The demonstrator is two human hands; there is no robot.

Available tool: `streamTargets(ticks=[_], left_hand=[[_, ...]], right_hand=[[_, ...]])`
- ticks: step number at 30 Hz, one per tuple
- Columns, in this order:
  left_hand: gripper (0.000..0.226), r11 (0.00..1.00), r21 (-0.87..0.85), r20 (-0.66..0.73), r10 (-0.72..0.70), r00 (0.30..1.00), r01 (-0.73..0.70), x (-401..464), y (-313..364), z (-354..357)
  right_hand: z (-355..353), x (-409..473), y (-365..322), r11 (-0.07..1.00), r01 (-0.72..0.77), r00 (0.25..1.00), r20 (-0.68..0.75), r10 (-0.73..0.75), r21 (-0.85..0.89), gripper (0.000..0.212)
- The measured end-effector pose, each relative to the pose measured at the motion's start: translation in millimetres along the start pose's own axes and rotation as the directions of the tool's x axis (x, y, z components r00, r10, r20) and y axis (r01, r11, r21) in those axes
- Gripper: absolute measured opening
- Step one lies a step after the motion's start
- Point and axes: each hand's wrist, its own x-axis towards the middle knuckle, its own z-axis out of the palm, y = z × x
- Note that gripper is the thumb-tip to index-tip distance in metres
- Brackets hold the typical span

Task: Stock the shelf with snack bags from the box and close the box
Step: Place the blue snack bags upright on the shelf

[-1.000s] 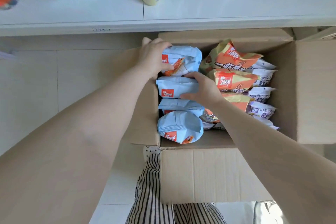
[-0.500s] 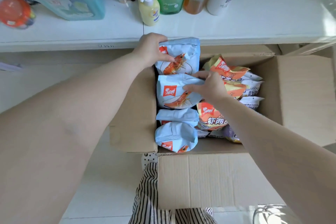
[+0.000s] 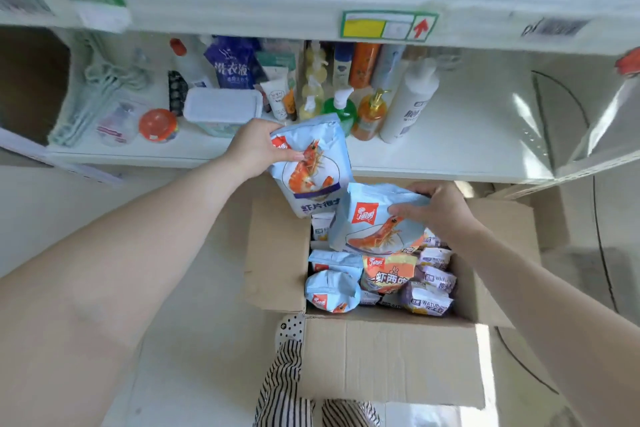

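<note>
My left hand (image 3: 254, 146) grips a blue shrimp bag (image 3: 310, 170) at the shelf (image 3: 450, 156) front edge; my right hand (image 3: 440, 210) clamps another bag (image 3: 374, 218) over the open box (image 3: 391, 360). Shelf's right end lies bare.

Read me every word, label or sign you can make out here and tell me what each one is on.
"洗衣液": dark blue pouch on the shelf.
"WATUD...", cut off: purple snack bags in the box.
Red up arrow, no words: green-framed shelf tag.
Red logo on the blue prawn bags in both hands: too blurred.
Orange bag lettering, white bottle, barcode stickers: unreadable.
</note>
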Motion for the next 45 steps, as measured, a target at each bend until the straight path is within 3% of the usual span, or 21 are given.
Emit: streamTargets(ticks=[3,7,10,15,21,24,35,40,45], left_hand=[[0.026,0.998,0.047,-0.009,-0.043,0.999,0.043,-44.1,36.9,-48.9],[0.041,0.980,0.176,-0.020,-0.093,0.995,0.095,-112.3,87.0,-107.2],[0.040,0.976,0.171,-0.046,-0.127,0.991,0.133,-162.8,121.9,-143.3],[0.039,0.985,0.098,-0.093,-0.132,0.987,0.141,-224.8,159.5,-199.4],[0.029,0.991,0.085,-0.194,-0.085,0.977,0.104,-265.8,175.9,-272.3],[0.023,0.993,0.071,-0.204,-0.076,0.976,0.092,-272.4,165.0,-305.4],[0.037,0.987,0.143,-0.199,-0.038,0.979,0.067,-244.4,57.9,-452.9],[0.038,0.973,0.218,-0.149,-0.037,0.988,0.070,-226.9,13.4,-515.9],[0.043,0.981,0.187,-0.167,-0.015,0.986,0.047,-206.0,-4.7,-557.6]], right_hand=[[-41.4,-39.0,-44.7,1.000,0.006,1.000,-0.004,-0.006,-0.027,0.016],[-87.9,-85.9,-105.3,0.997,0.014,1.000,-0.010,-0.015,-0.070,0.026],[-107.4,-116.5,-154.2,0.995,0.045,0.999,0.029,-0.042,-0.094,0.028],[-118.8,-150.8,-234.5,0.975,0.123,0.990,0.089,-0.108,-0.184,0.053],[-108.1,-178.6,-335.6,0.933,0.278,0.959,0.120,-0.256,-0.228,0.044],[-85.0,-182.0,-374.5,0.931,0.305,0.951,0.120,-0.286,-0.199,0.043],[62.4,-143.6,-476.8,0.950,0.272,0.962,0.044,-0.268,-0.154,0.025],[107.9,-122.6,-512.7,0.966,0.216,0.976,0.012,-0.216,-0.143,0.044],[131.3,-105.4,-544.5,0.965,0.223,0.975,0.014,-0.223,-0.136,0.043]])
